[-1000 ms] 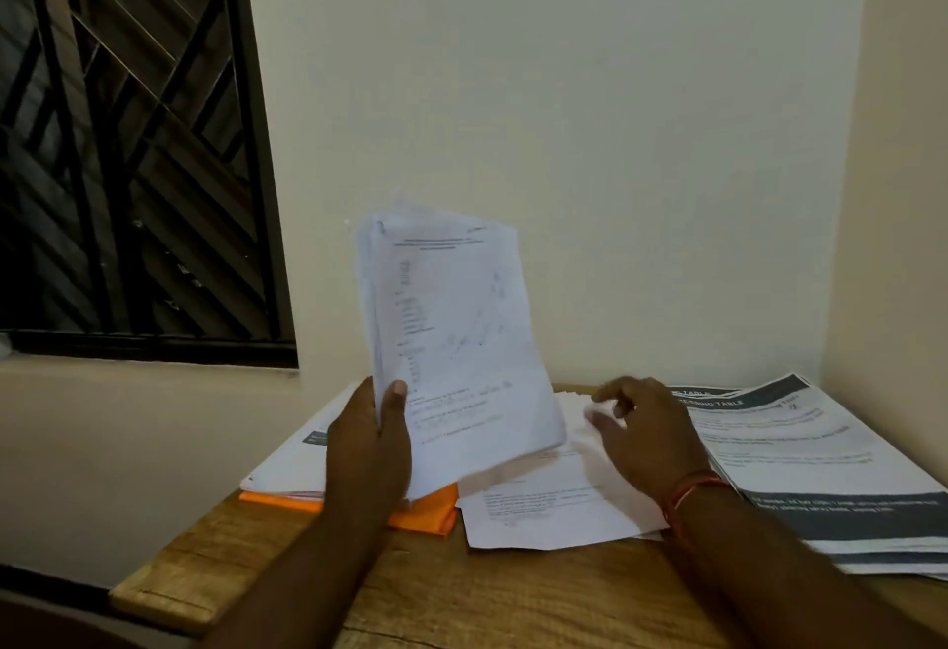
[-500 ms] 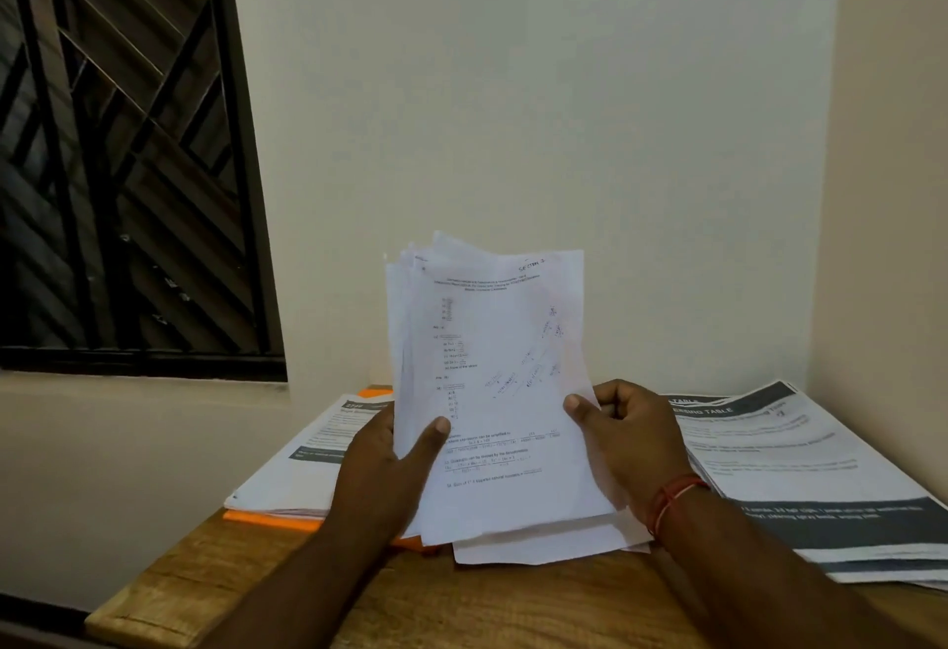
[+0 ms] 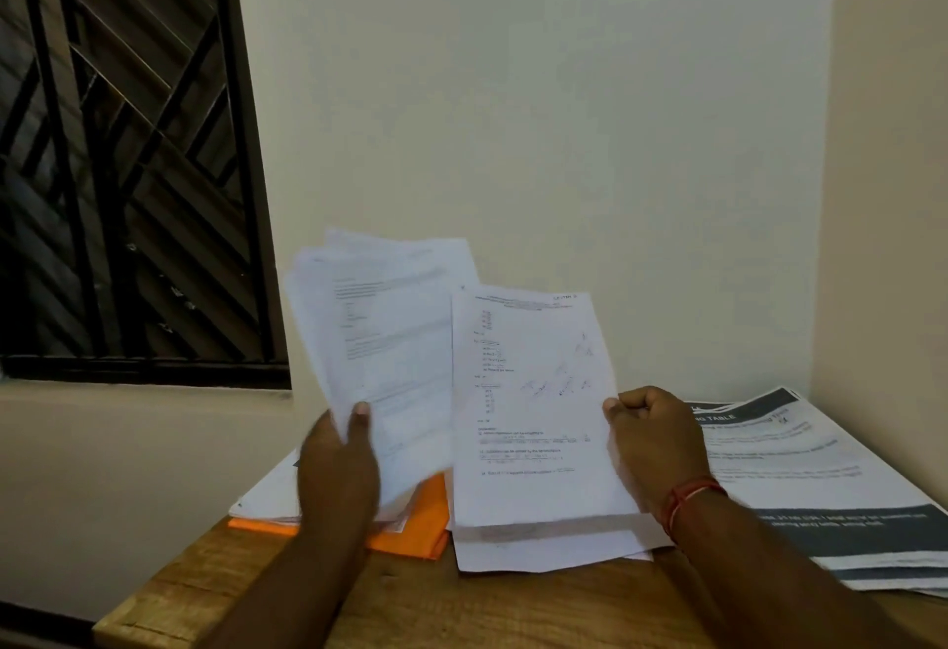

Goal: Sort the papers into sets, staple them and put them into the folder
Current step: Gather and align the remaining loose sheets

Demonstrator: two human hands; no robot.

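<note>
Sorting was the business in the head view, and by the look of it early sorting. The left hand (image 3: 336, 463) gripped a fanned stack of papers (image 3: 379, 340) near its lower edge, thumb clamped across the front, holding it up above the wooden table (image 3: 461, 602). The right hand (image 3: 656, 438) pinched a single sheet (image 3: 533, 407) at its right edge, fingers curled, holding it just beside the stack and over loose white pages (image 3: 554, 551) on the table. The orange folder (image 3: 420, 520) lay flat under another pile (image 3: 267, 499) at the left, and banner-printed sheets (image 3: 821, 474) lay at the far right. The verdict: piles had been begun and plenty of pages remained in hand. No stapler showed and nothing looked stapled, so the folder was probably not yet filled.
</note>
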